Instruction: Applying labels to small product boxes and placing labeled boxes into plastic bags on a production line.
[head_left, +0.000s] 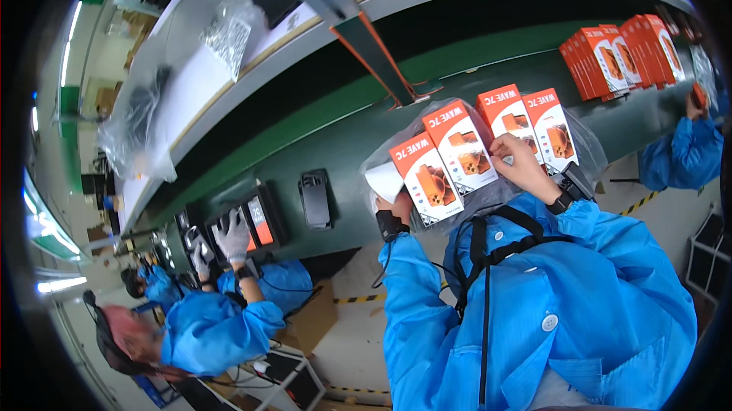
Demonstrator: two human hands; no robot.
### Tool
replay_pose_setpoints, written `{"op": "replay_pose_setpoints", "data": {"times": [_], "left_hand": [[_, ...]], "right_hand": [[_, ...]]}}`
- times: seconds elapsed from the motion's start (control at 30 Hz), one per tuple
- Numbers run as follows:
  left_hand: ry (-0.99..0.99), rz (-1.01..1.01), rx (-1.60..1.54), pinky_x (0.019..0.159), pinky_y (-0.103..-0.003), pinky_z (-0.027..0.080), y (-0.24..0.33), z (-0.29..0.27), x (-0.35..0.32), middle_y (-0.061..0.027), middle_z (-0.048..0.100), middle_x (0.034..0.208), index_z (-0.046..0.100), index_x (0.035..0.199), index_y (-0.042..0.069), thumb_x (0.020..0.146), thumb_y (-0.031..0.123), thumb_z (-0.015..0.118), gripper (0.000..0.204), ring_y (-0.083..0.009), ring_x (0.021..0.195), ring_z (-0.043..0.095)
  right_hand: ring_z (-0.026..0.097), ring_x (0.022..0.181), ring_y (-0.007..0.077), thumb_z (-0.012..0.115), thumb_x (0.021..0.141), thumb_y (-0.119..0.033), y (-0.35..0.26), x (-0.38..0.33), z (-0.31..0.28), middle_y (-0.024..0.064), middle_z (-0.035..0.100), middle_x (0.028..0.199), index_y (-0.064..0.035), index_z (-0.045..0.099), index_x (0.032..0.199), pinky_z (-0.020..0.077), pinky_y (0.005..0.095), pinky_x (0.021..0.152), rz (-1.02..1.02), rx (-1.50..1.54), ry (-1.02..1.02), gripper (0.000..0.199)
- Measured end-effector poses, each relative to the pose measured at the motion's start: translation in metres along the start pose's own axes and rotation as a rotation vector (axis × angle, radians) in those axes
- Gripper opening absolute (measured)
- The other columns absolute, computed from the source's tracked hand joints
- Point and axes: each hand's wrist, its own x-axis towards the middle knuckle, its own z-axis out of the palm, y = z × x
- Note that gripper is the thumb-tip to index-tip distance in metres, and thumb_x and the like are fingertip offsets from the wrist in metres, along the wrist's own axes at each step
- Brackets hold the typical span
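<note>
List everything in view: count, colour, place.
bench: one, green, middle
shelf: one, pale, top
near boxes: four, orange and white, centre
far boxes: many, orange and white, right
film: uncounted, clear, under near boxes
sheet: one, white, beside boxes
flat items: uncounted, black, bench
trays: several, black, left
bags: at least two, clear, shelf
workers: several, blue clothes, left and right
left hand: one, blue sleeve, by sheet
right hand: one, blue sleeve, at near boxes

4 org/wht boxes (460, 149), printed faces up, on clr plastic (590, 148)
</note>
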Motion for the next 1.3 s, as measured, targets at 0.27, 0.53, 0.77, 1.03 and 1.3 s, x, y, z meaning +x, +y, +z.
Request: {"op": "replay_pose_setpoints", "data": {"times": [0.27, 0.53, 0.77, 1.03, 1.3], "left_hand": [[-0.203, -0.16, -0.633, 0.087, -0.037, 0.045, 0.044, -0.051, -0.026, -0.0195, 0.06, 0.114, 0.062, 0.11, 0.0, 0.092, 0.022, 0.047, 0.033, -0.0294, 0.1, 0.059], [0.032, -0.006, -0.998, 0.108, -0.035, 0.024, 0.101, -0.038, -0.072, -0.0157, 0.029, 0.145, 0.021, 0.144, 0.0, 0.099, 0.023, 0.042, 0.055, -0.0244, 0.13, 0.033], [0.014, 0.11, -1.056, 0.108, -0.035, 0.025, 0.203, -0.094, -0.101, -0.0162, 0.029, 0.143, 0.013, 0.146, 0.001, 0.095, 0.01, 0.046, 0.061, -0.0235, 0.129, 0.033], [-0.02, 0.214, -0.837, 0.106, -0.032, 0.026, 0.264, 0.03, -0.022, -0.0192, 0.032, 0.142, 0.021, 0.143, -0.003, 0.094, 0.012, 0.047, 0.057, -0.0242, 0.126, 0.035], [-0.233, -0.174, -1.332, 0.087, -0.037, 0.049, 0.285, 0.037, -0.038, -0.0118, 0.05, 0.122, 0.037, 0.134, 0.004, 0.087, 0.015, 0.054, 0.051, -0.0229, 0.105, 0.057]], "right_hand": [[0.052, 0.112, 0.0365, 0.063, 0.079, -0.013, 0.006, -0.012, 0.025, 0.0242, 0.051, 0.121, 0.0059, 0.039, 0.129, 0.0427, 0.0387, 0.095, 0.009, -0.076, 0.001, 0.059], [0.045, 0.114, 0.0411, 0.07, 0.071, -0.017, 0.008, -0.015, 0.043, 0.0275, 0.047, 0.116, 0.0071, 0.033, 0.13, 0.0367, 0.0426, 0.098, 0.081, 0.113, 0.003, 0.073], [0.04, 0.12, 0.0383, 0.065, 0.079, -0.012, -0.056, -0.042, -0.045, 0.0234, 0.04, 0.123, 0.0053, 0.029, 0.132, 0.0318, 0.041, 0.103, -0.06, 0.15, 0.256, 0.066], [0.039, 0.126, 0.0357, 0.06, 0.08, -0.009, 0.057, -0.065, -0.113, 0.0226, 0.04, 0.133, 0.0022, 0.038, 0.131, 0.029, 0.0403, 0.107, 0.134, -0.07, 0.349, 0.057], [0.047, 0.121, 0.0236, 0.06, 0.081, -0.012, 0.095, -0.059, -0.133, 0.0181, 0.045, 0.136, -0.0012, 0.029, 0.142, 0.0371, 0.0324, 0.1, 0.193, 0.385, 0.186, 0.069]]}}
